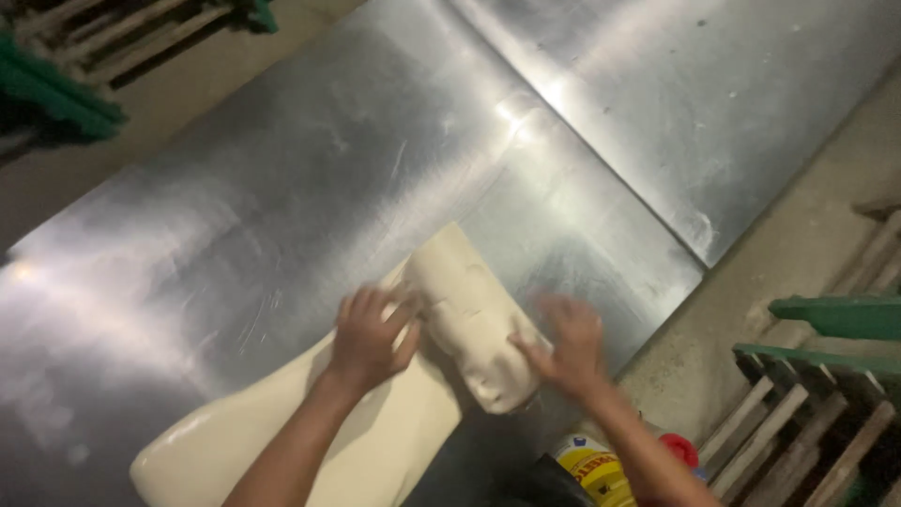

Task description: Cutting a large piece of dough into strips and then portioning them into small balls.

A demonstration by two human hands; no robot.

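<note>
A long sheet of pale cream dough [282, 441] lies on a shiny steel table [282, 207]. Its far end is rolled or folded into a thick log [469, 310]. My left hand [369, 336] presses on the log's left side with fingers spread. At the log's near right end is my right hand [566, 345], fingers touching the dough. Both hands are blurred by motion.
A yellow container with a red cap [601, 465] sits near the table's front edge under my right forearm. Green-framed wooden racks stand at the right [826, 376] and the top left [66, 66]. Concrete floor [807, 235] shows beside the table.
</note>
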